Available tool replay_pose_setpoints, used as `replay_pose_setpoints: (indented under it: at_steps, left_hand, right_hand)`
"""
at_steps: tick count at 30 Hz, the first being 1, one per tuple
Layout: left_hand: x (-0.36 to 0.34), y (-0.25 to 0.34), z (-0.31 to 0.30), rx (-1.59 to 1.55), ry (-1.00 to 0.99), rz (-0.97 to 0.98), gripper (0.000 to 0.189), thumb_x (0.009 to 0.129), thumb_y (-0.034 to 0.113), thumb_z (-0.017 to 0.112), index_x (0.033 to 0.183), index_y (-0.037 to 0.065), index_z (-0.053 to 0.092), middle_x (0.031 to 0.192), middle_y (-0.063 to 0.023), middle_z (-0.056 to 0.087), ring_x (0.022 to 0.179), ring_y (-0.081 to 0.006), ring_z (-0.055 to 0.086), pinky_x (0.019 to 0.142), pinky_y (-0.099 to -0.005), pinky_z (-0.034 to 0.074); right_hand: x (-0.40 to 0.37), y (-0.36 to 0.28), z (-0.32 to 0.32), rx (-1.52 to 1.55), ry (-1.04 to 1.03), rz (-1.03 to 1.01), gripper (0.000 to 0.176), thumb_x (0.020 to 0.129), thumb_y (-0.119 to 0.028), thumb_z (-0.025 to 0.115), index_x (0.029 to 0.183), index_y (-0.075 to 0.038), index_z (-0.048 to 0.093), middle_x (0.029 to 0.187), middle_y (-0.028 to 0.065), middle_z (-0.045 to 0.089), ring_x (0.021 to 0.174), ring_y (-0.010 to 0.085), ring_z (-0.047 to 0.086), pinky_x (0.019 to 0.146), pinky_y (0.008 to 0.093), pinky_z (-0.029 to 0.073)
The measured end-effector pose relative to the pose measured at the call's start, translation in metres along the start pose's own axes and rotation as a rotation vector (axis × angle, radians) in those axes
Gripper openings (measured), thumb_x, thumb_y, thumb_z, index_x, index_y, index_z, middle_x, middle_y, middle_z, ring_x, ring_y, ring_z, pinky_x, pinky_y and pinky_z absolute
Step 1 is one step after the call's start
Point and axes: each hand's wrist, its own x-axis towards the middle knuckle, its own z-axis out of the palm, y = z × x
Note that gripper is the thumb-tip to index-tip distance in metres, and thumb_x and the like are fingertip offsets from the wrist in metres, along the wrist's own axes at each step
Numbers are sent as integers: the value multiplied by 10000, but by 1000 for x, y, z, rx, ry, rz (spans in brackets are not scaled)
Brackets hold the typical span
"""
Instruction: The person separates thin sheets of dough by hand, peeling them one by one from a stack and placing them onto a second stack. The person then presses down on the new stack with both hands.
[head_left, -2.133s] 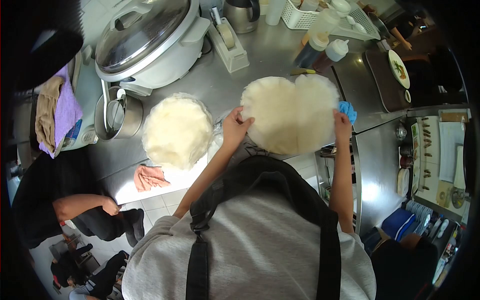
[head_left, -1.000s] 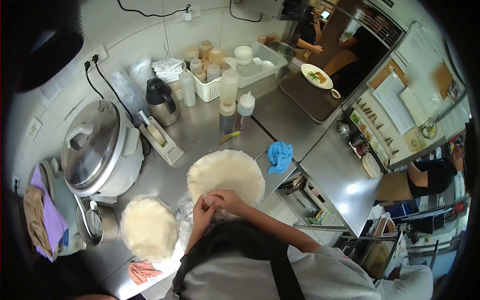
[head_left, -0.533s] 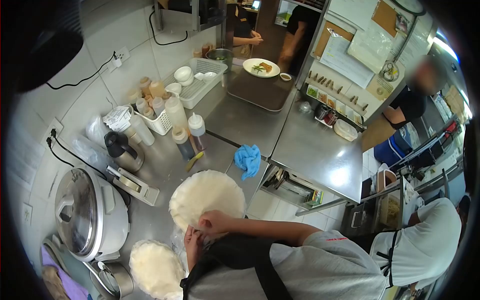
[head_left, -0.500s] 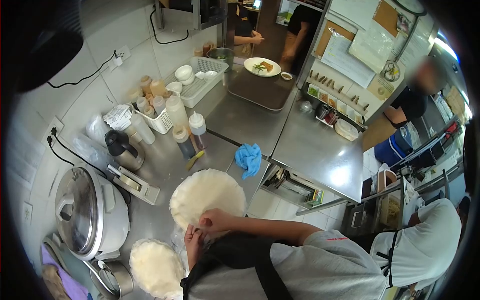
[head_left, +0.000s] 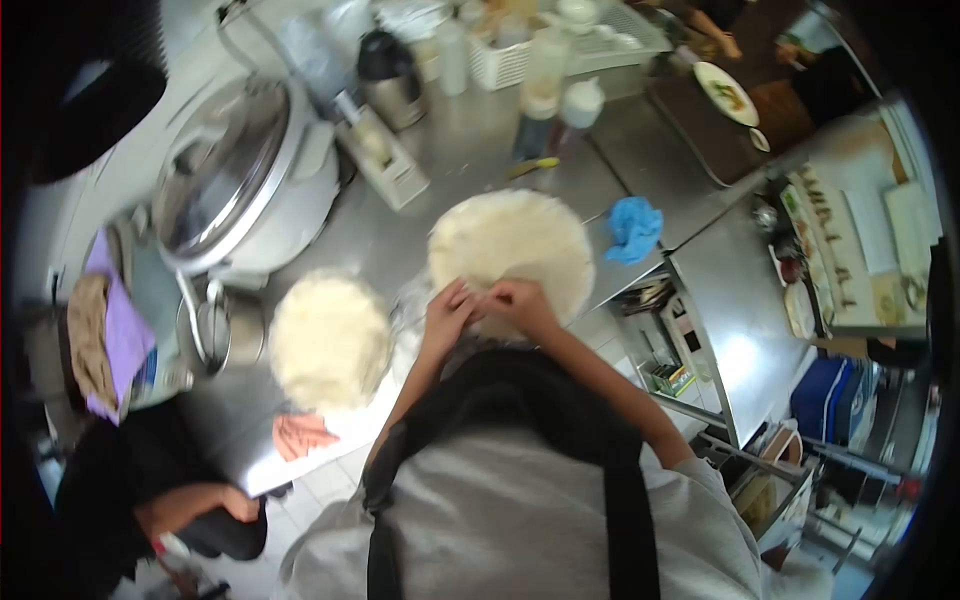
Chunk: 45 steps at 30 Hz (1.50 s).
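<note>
At the near edge of a large round pale stack (head_left: pixel 515 240), which looks like thin dough sheets, my two hands meet. My left hand (head_left: pixel 452 312) is closed, thumb and fingers pinched together. Beside it my right hand (head_left: pixel 520 303) is closed in a pinch too, its fingertips almost touching the left. What lies between the fingers is too small and blurred to make out. To the left sits a second round pale stack (head_left: pixel 330 340). Clear plastic (head_left: pixel 408 310) lies between the two stacks.
A lidded cooker (head_left: pixel 240 180) and a metal pot (head_left: pixel 235 325) stand left. Behind are a thermos jug (head_left: pixel 390 80), a tape dispenser (head_left: pixel 385 155) and sauce bottles (head_left: pixel 540 90). A blue cloth (head_left: pixel 633 230) lies right, a pink cloth (head_left: pixel 303 435) near the front edge. Another person's arm (head_left: pixel 195 508) shows lower left.
My view has swung down and turned, so the counter appears rotated and the lower-left person and pink cloth now show. Both hands remain pinched together at the large stack's near edge.
</note>
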Motion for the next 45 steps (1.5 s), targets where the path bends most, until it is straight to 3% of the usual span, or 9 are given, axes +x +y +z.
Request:
replay_pose_setpoints:
  at_steps: [8,11,20,26,29,32,35,38,45]
  left_hand:
    - [-4,4,-18,9,-9,51,487,918,79,634,1369,-4,469,1003,-125,700,871,-204,701,762,-273,571]
    - [-12,28,-4,18,-7,-68,515,906,76,647,1374,-12,452,1007,-125,700,870,-193,697,754,-271,568]
    - [16,15,1,169,-19,107,621,835,-16,695,1382,-24,402,775,-38,623,666,-124,654,597,-222,564]
    - [-1,18,-4,165,-73,60,522,835,-47,652,1324,-8,475,754,-57,626,655,-129,661,572,-253,578]
    - [3,21,-7,379,-100,35,525,844,20,682,1336,11,500,769,-30,640,669,-118,652,626,-251,562]
    - [7,38,6,729,-5,328,573,802,82,728,1334,20,524,773,-42,660,667,-109,645,643,-253,538]
    - [19,50,14,774,58,386,653,760,125,754,1356,21,509,745,-56,662,662,-118,645,651,-266,520]
    - [17,61,21,865,117,453,618,750,89,718,1334,24,527,698,-114,647,647,-227,659,638,-334,523]
    - [4,56,16,894,184,406,680,742,49,680,1385,47,457,691,-131,630,624,-298,628,628,-378,503]
  right_hand:
    - [6,-13,-19,118,86,143,192,802,-149,772,792,10,664,657,68,661,569,80,565,548,253,465]
    - [9,-9,-23,110,60,146,209,796,-155,783,797,16,664,655,58,660,575,62,551,543,234,450]
    - [7,-1,-20,50,43,134,186,805,-150,775,799,3,669,629,35,637,537,69,551,511,239,452]
    - [7,7,-64,14,125,262,187,819,-156,758,795,-1,656,640,32,642,533,77,559,509,247,455]
    - [5,15,-61,-137,153,149,171,807,-160,752,815,-18,657,654,49,637,580,117,587,564,274,479]
    - [16,7,-46,-107,172,99,157,790,-170,746,852,-45,672,669,60,632,623,176,604,622,311,498]
    - [27,-25,-28,-155,174,-133,166,793,-209,732,860,-62,690,679,89,631,632,252,610,635,350,500]
    - [35,-32,-23,-277,-8,-59,205,818,-254,709,864,-55,697,700,121,636,643,293,612,635,376,491]
    - [34,-23,-29,-248,47,-48,215,834,-247,704,823,-33,684,698,135,635,612,281,604,598,363,472]
